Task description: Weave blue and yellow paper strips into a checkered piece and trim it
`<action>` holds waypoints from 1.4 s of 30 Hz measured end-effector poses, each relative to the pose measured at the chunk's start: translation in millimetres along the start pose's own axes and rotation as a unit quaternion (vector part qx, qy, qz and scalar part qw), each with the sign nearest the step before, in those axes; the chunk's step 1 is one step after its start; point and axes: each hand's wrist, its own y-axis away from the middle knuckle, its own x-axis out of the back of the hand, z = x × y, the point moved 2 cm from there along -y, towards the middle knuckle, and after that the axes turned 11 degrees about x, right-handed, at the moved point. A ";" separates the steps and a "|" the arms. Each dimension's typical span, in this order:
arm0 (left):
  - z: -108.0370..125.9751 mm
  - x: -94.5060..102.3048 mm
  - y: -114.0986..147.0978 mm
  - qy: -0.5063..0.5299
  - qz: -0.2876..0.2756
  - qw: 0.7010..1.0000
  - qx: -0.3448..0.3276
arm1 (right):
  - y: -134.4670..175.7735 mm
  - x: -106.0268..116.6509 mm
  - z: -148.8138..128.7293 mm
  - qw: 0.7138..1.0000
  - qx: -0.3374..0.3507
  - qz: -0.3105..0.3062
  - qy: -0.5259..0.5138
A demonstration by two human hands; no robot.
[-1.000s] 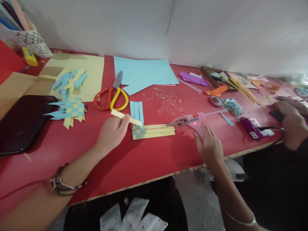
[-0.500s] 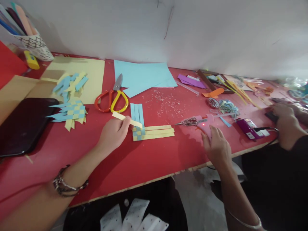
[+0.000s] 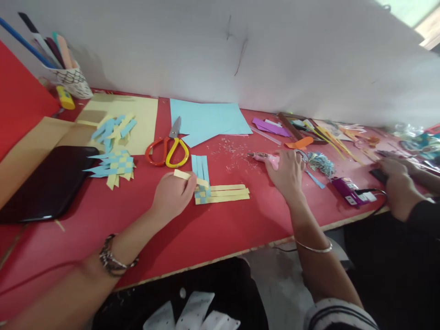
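My left hand point(image 3: 174, 195) pinches a pale yellow paper strip point(image 3: 182, 174) between thumb and fingers. Its far end reaches over the checkered corner of a blue and yellow paper weave point(image 3: 202, 195). Loose blue strips point away from that corner, and yellow strips extend right. My right hand point(image 3: 288, 174) is closed over a pink glue gun point(image 3: 270, 159), covering its rear part; the nozzle points left. Between the left hand and the blue sheet lie scissors point(image 3: 174, 133) with red and yellow handles. A finished-looking woven piece point(image 3: 117, 164) with pointed blue ends lies farther left.
A black tablet-like slab point(image 3: 51, 188) lies at left, near a pen cup point(image 3: 77, 82). Blue paper point(image 3: 209, 117) and yellow paper point(image 3: 144, 114) lie along the wall. A purple power socket box point(image 3: 350, 191) sits at right, near another person's hand point(image 3: 395, 174).
My right hand has moved the glue gun toward the wall and slightly left, and now covers it from above. My left hand still holds the yellow strip over the weave. The view has shifted slightly.
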 end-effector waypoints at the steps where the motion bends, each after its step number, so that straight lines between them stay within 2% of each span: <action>1: 0.9 -0.3 -0.2 -0.003 -0.002 1.000 -0.015 | -0.9 4.9 -15.9 0.998 0.050 0.006 -0.046; 3: 1.9 -1.1 -0.1 -0.006 -0.005 0.999 -0.038 | 1.1 11.0 -52.1 0.964 0.193 -0.059 -0.171; 5: 1.3 -1.6 0.4 -0.001 -0.005 0.999 -0.051 | 5.9 13.3 -84.9 0.907 0.290 -0.148 -0.266; 6: 0.8 -1.9 0.8 0.002 -0.007 0.998 -0.058 | 8.1 13.1 -97.9 0.882 0.320 -0.185 -0.292; 7: 0.2 -2.2 1.3 0.007 -0.010 0.998 -0.068 | 9.2 12.3 -107.5 0.870 0.328 -0.204 -0.308; 9: -0.8 -2.8 2.3 0.015 -0.019 0.996 -0.090 | 9.0 9.3 -117.4 0.860 0.319 -0.224 -0.329; 12: -1.7 -4.0 2.9 0.011 -0.017 0.995 -0.096 | 5.4 5.5 -113.5 0.863 0.284 -0.221 -0.353; 15: -1.7 -6.4 2.8 -0.007 -0.019 0.995 -0.096 | 2.1 4.6 -98.8 0.875 0.243 -0.192 -0.372; 18: -1.9 -9.1 2.2 -0.021 -0.039 0.995 -0.092 | 2.1 4.1 -84.3 0.884 0.203 -0.168 -0.386; 24: -3.1 -11.4 0.2 -0.045 -0.065 0.993 -0.083 | 9.1 -3.2 -62.3 0.888 0.152 -0.163 -0.402; 31: -3.2 -15.0 0.0 -0.091 -0.108 0.984 -0.106 | 18.6 -15.3 -39.7 0.909 0.146 -0.145 -0.362; 35: -2.6 -15.7 0.3 -0.124 -0.104 0.979 -0.126 | 22.0 -19.1 -33.9 0.926 0.147 -0.148 -0.316; 42: -3.5 -16.8 0.5 -0.142 -0.091 0.974 -0.149 | 27.4 -19.2 -27.1 0.932 0.134 -0.136 -0.310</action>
